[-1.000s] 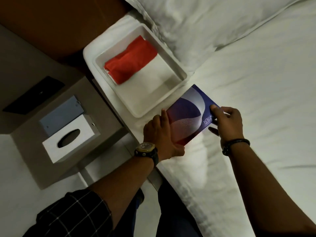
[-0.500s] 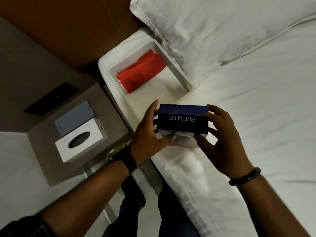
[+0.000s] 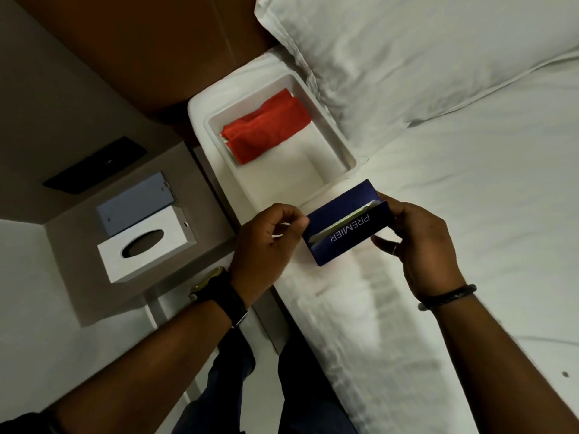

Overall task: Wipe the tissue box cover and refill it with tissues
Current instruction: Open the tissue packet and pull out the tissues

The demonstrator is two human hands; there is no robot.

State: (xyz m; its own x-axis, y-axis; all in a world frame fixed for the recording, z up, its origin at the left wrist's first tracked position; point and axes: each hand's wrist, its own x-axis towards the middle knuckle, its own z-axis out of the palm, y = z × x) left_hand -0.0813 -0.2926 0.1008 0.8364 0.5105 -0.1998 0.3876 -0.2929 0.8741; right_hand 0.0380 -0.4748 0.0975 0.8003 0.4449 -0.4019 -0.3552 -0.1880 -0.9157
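I hold a dark blue tissue pack (image 3: 344, 227) marked PREMIER above the bed's edge. My right hand (image 3: 416, 245) grips its right end. My left hand (image 3: 266, 245) pinches its left end with curled fingers. A side flap of the pack stands open and a pale edge of tissues shows inside. The white tissue box cover (image 3: 144, 245) with an oval slot stands on the bedside table (image 3: 62, 296) to the left, apart from both hands. A folded red cloth (image 3: 266, 126) lies in a white tray (image 3: 332, 136) on the bed.
A grey-blue flat box (image 3: 134, 203) lies behind the cover. A black panel (image 3: 94, 166) sits on the wall ledge. A white pillow (image 3: 407, 51) fills the upper right, and white bed sheet (image 3: 485, 245) spreads to the right. My legs are below.
The pack has gone from flat on the bed to lifted and turned in both hands, and its side flap now stands open. My left hand shifted from under it to pinching its end.
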